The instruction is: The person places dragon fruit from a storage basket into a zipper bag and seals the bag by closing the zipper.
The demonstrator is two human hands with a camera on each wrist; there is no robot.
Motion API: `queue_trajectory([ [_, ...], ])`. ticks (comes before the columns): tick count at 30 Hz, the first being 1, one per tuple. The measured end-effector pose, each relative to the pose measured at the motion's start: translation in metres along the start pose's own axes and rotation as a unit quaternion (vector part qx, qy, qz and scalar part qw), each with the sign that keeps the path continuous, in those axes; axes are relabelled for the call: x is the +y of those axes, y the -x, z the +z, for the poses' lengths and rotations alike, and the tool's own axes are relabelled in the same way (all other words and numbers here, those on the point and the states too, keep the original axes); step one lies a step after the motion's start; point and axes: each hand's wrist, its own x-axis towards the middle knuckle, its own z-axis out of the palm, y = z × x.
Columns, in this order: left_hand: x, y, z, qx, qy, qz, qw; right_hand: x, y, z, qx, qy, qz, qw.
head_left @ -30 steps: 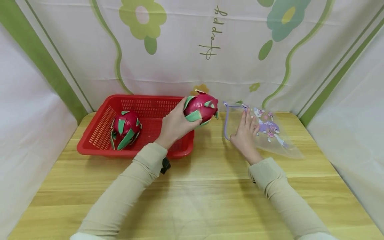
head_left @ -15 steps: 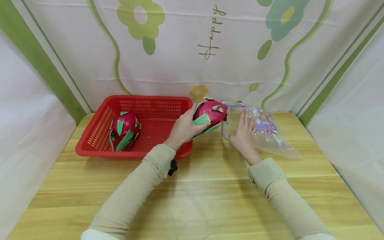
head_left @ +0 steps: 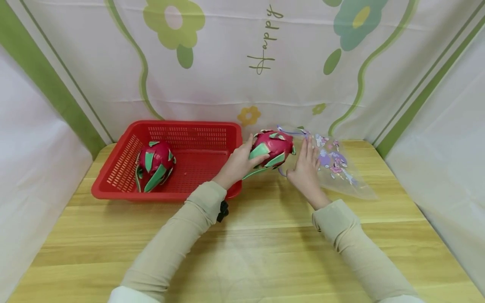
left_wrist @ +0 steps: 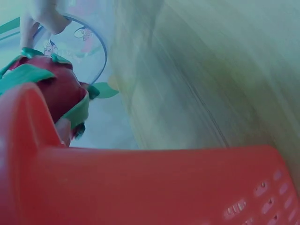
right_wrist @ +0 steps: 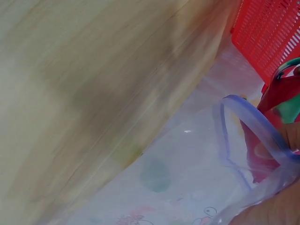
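My left hand [head_left: 238, 165] grips a red dragon fruit [head_left: 278, 147] with green scales, beside the right end of the red basket. The fruit's front end is at the mouth of a clear zip bag [head_left: 341, 176] with purple trim and cartoon prints. My right hand [head_left: 306, 170] holds the bag near its mouth, the fingers lying along it. In the right wrist view the purple rim [right_wrist: 255, 115] forms an open loop with the dragon fruit [right_wrist: 279, 96] at it. From the left wrist, the basket's edge hides most of my left hand.
A second dragon fruit [head_left: 156, 162] sits in the left part of the red basket [head_left: 170, 196]. Basket and bag rest on a wooden table [head_left: 257, 252]. A printed cloth [head_left: 219, 84] hangs behind the table.
My left hand has carried the dragon fruit right and slightly down, from over the basket's edge to the bag's mouth. My right hand has stayed nearly still on the bag.
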Motion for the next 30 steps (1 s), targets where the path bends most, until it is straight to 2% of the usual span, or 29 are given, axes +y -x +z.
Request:
queue_trajectory([
  [9,-0.0028,-0.0038,0.0046,-0.037,0.016,-0.004,0.9992,0.004,0.0023,0.0009,0.018,-0.009,-0.022,1.0],
  [16,-0.0033,-0.006,0.0034,-0.073,0.074,-0.023,0.9943,0.0066,0.0038,0.001,0.013,-0.018,-0.039,0.999],
  [22,-0.0054,-0.0083,0.0044,-0.058,0.145,-0.045,0.9866,0.007,0.004,-0.0007,0.008,-0.012,-0.049,0.999],
  [30,-0.0015,-0.0063,0.0035,-0.062,0.201,-0.085,0.974,0.0053,0.005,-0.0044,-0.006,-0.002,-0.073,0.997],
])
